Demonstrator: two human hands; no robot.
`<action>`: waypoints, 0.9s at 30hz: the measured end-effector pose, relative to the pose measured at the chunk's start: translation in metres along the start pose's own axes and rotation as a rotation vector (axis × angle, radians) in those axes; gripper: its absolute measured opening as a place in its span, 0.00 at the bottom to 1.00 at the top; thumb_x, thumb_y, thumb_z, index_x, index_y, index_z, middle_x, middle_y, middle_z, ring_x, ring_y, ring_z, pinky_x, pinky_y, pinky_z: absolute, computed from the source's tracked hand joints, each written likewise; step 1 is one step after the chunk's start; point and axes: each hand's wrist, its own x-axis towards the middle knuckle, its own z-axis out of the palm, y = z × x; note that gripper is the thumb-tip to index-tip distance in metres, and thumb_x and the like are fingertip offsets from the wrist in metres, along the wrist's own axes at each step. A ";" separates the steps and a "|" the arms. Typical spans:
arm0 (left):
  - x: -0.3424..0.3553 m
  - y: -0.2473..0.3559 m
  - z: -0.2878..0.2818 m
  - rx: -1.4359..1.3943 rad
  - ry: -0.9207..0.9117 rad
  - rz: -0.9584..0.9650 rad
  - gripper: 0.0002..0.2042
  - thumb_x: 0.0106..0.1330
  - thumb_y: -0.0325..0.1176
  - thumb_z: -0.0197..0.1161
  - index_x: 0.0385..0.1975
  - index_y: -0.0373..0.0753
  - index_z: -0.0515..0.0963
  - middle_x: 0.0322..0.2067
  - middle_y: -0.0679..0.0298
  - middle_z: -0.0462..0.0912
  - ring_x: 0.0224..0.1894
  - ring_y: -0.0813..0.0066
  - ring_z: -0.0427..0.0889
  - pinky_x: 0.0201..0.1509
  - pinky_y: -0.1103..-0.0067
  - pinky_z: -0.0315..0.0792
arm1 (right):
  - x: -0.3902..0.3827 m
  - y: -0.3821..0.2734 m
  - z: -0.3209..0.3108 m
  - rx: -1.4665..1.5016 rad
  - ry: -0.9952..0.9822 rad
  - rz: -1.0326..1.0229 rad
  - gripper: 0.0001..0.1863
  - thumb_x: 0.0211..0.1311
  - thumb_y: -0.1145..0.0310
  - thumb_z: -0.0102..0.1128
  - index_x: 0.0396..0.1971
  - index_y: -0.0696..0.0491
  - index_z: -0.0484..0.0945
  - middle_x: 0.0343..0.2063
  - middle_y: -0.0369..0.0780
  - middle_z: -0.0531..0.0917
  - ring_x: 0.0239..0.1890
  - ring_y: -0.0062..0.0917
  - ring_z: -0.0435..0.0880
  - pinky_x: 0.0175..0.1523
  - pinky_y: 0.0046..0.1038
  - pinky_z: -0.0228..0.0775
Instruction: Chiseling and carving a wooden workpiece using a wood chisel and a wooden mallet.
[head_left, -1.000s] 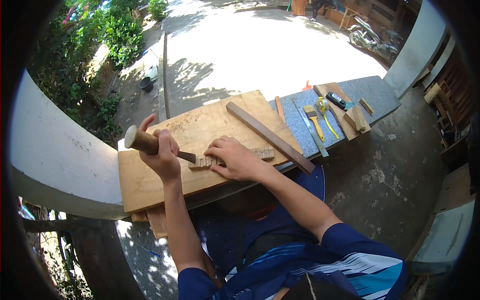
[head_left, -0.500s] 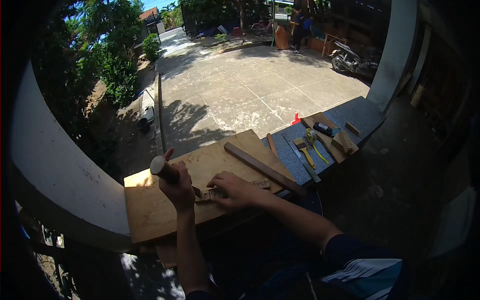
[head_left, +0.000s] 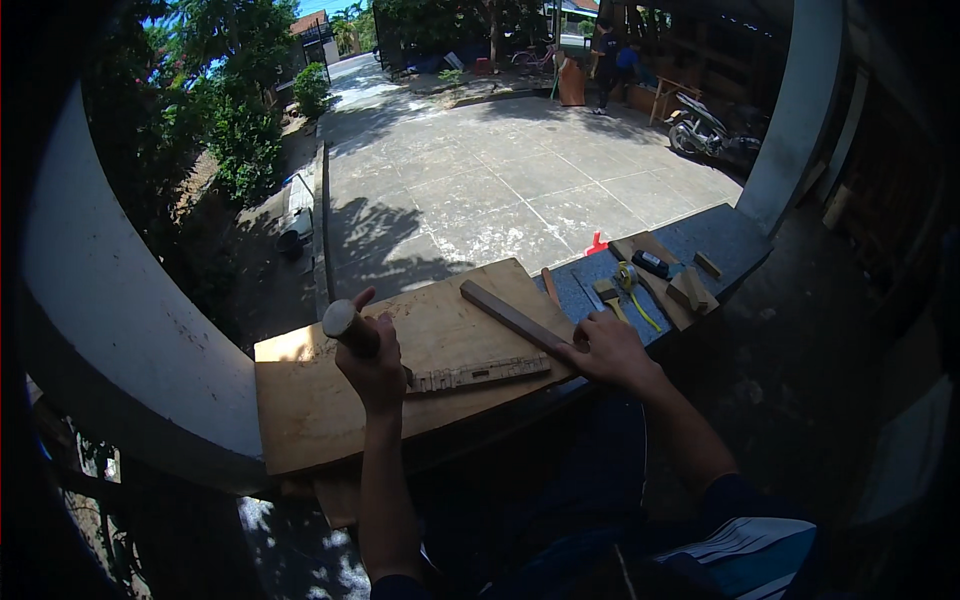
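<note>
My left hand (head_left: 376, 375) is closed round the thick wooden handle of a chisel (head_left: 352, 328), its pale round butt facing up. The dark blade tip shows just below the fist, at the left end of a notched wooden strip (head_left: 480, 374) lying on the wooden board (head_left: 330, 420). To the right, my right hand (head_left: 612, 350) has its fingers bent round the near end of a dark square wooden bar (head_left: 510, 318). That bar lies slantwise across the board, behind the strip. The right palm hides the bar's near end.
On the grey stone ledge (head_left: 735, 225) at right lie a brush (head_left: 610, 297), a yellow tape measure (head_left: 627, 275), a dark bottle (head_left: 652, 263) and wood blocks (head_left: 688, 290). A red object (head_left: 596, 243) stands at its far edge. A white pillar (head_left: 120, 320) rises left. Two people are far off.
My right hand has left the notched strip, moved right and closed on the near end of the dark bar. The strip is now uncovered. My left hand still grips the chisel.
</note>
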 end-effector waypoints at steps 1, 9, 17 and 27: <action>0.000 0.000 -0.001 -0.001 0.001 0.000 0.17 0.67 0.20 0.60 0.56 0.33 0.78 0.21 0.77 0.70 0.23 0.91 0.68 0.29 0.88 0.63 | -0.002 -0.001 -0.001 0.075 -0.137 0.032 0.29 0.65 0.39 0.61 0.44 0.54 0.82 0.43 0.46 0.82 0.48 0.41 0.83 0.54 0.41 0.75; -0.002 0.000 0.000 0.107 -0.021 0.050 0.12 0.66 0.21 0.62 0.48 0.35 0.83 0.22 0.76 0.71 0.24 0.89 0.69 0.32 0.86 0.64 | -0.003 -0.003 0.002 0.087 -0.014 -0.157 0.23 0.74 0.48 0.55 0.44 0.57 0.79 0.40 0.49 0.82 0.45 0.45 0.84 0.51 0.45 0.75; 0.000 -0.005 0.001 0.127 -0.034 0.076 0.11 0.65 0.21 0.62 0.47 0.34 0.83 0.26 0.70 0.80 0.27 0.88 0.74 0.34 0.84 0.68 | -0.018 -0.053 -0.117 0.572 0.115 -0.179 0.19 0.76 0.55 0.56 0.48 0.60 0.77 0.39 0.53 0.85 0.40 0.46 0.86 0.45 0.42 0.76; -0.002 -0.005 0.000 0.128 -0.056 0.126 0.11 0.63 0.21 0.62 0.45 0.33 0.84 0.31 0.64 0.85 0.33 0.80 0.81 0.42 0.80 0.74 | -0.022 -0.115 -0.158 0.560 0.278 -0.623 0.19 0.73 0.57 0.62 0.48 0.59 0.76 0.26 0.48 0.84 0.28 0.41 0.88 0.34 0.39 0.77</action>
